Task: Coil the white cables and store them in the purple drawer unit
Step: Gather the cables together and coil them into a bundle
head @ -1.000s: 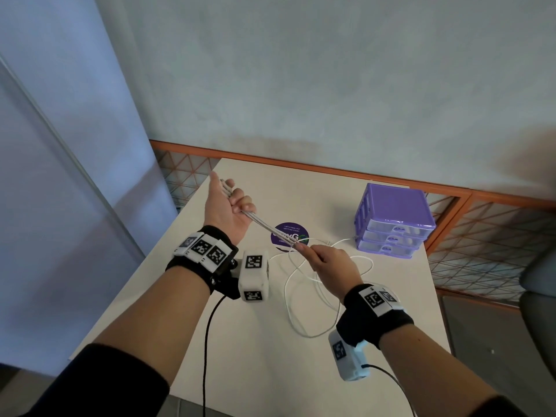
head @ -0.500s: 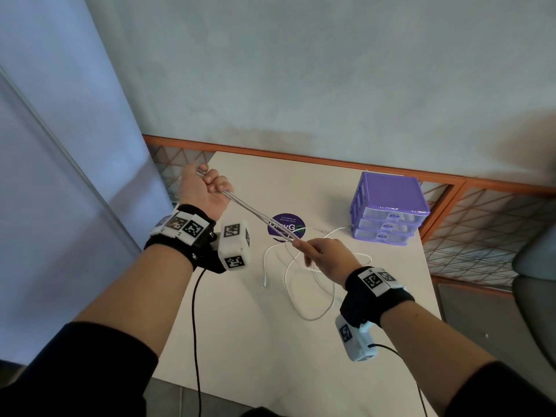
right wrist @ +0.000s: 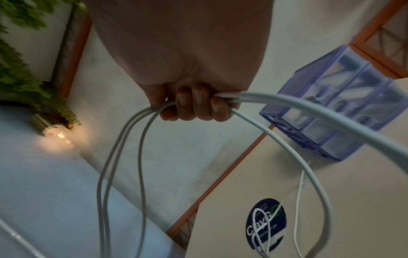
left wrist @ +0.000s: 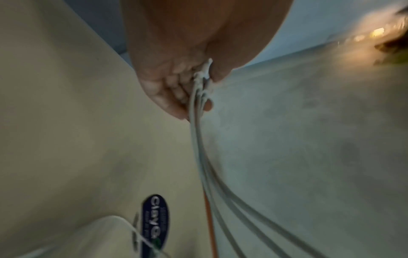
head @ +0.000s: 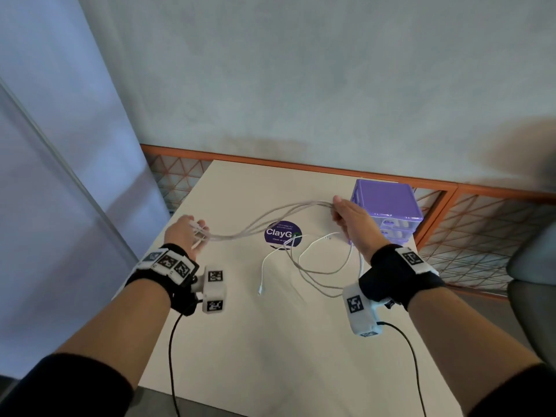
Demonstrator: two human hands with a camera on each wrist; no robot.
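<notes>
Several strands of white cable [head: 264, 219] [left wrist: 205, 162] [right wrist: 123, 144] sag in the air between my two hands. My left hand [head: 192, 233] [left wrist: 194, 90] pinches their connector ends above the table's left edge. My right hand [head: 341, 213] [right wrist: 194, 103] grips the bundle in curled fingers, just left of the purple drawer unit [head: 386, 206] [right wrist: 344, 104] at the back right. The rest of the cables lies in loose loops [head: 319, 266] on the table below, with a plug end [head: 260, 291] near the middle. The drawers look closed.
A round purple ClayGo sticker [head: 282, 234] [left wrist: 155, 223] [right wrist: 266, 225] lies on the beige table [head: 270, 341]. An orange mesh railing [head: 451, 206] and a grey wall run behind it. Black sensor leads [head: 171, 356] hang from both wrists.
My right hand has swung back and right, from near the sticker to beside the drawer unit. My left hand has dropped lower. The stretched strands now sag slack between the hands.
</notes>
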